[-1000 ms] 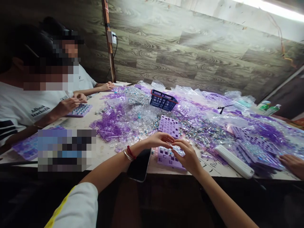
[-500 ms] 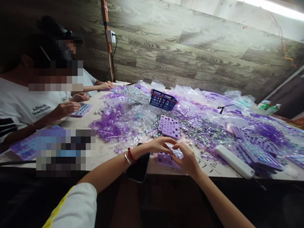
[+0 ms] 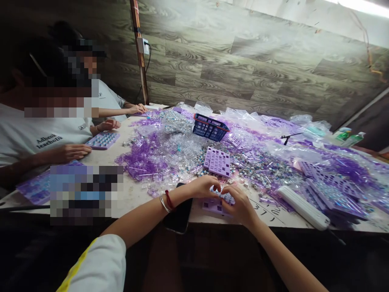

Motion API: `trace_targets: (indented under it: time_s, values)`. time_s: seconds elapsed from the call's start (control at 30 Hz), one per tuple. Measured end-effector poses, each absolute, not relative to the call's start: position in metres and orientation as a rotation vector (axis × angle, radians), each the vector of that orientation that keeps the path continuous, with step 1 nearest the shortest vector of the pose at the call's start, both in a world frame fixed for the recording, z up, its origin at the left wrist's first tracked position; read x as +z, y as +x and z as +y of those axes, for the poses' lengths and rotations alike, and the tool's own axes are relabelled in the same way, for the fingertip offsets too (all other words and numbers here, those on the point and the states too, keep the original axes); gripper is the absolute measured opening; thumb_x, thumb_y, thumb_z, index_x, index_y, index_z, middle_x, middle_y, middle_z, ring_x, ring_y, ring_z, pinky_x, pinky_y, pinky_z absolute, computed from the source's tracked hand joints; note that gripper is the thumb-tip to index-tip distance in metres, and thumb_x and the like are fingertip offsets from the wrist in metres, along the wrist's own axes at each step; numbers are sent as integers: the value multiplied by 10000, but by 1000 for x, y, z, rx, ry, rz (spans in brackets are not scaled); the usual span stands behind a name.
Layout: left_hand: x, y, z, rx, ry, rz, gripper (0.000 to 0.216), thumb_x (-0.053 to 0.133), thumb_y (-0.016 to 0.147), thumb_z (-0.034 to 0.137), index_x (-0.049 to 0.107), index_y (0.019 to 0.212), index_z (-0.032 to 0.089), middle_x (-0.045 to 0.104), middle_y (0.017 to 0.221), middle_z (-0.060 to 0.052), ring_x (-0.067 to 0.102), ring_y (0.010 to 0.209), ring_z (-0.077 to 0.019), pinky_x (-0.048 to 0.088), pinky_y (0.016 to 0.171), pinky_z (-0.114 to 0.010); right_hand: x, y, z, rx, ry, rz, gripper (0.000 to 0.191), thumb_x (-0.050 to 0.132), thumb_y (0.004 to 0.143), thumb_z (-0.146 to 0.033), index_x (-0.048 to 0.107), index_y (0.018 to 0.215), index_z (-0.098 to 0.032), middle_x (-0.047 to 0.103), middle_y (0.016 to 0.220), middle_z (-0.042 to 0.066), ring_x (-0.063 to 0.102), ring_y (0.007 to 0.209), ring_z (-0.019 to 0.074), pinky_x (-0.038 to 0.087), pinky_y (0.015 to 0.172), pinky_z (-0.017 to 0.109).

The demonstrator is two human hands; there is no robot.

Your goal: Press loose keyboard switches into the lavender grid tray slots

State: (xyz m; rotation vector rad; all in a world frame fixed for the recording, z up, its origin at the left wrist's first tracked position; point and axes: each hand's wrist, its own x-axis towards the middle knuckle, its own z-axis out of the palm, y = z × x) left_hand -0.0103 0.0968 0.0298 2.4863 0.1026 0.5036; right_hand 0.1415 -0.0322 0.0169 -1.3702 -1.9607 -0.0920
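Observation:
My left hand [image 3: 203, 187], with a red cord and a silver bangle at the wrist, is curled with its fingertips bent down. Close by on the right, my right hand [image 3: 239, 199] has its thumb and fingers drawn into a pinch. Both hover over a purple plate with square holes [image 3: 212, 206] at the table's front edge. Clear, bluish small pieces [image 3: 224, 194] show between the hands. Whatever the fingertips grip is too small to make out. Just beyond lies another purple plate with square holes [image 3: 216, 162].
A black phone [image 3: 179, 215] lies under my left forearm. Heaped clear and purple pieces [image 3: 142, 156] spread across the table around a dark blue basket [image 3: 209, 129]. A white oblong device [image 3: 304, 209] lies right, beside stacked purple plates [image 3: 337, 198]. Two people work on the left.
My left fingers have bent down and drawn in, opening a small gap from my right hand. The nearer co-worker's hand has moved down and left from the purple tray's top to its edge.

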Motion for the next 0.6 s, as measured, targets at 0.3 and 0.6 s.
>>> trace_targets:
  time_s: [0.3,0.6]
  values:
    - [24,-9,99,509,2556,76,84,699,737,160,668,799,113,616,755,-18,538,691,-112,384,623,-188,14,148,-31,-46,-1303,-1986,80,586,795,-125,599,823,-199,651,871,56,616,829,205,504,746,350]
    - [25,-10,96,443,2710,38,39,657,777,153,655,759,119,643,831,-53,579,740,-140,406,665,-209,22,149,-29,-2,-1325,-2073,143,574,823,-119,662,740,-195,651,780,53,616,737,183,502,669,304]
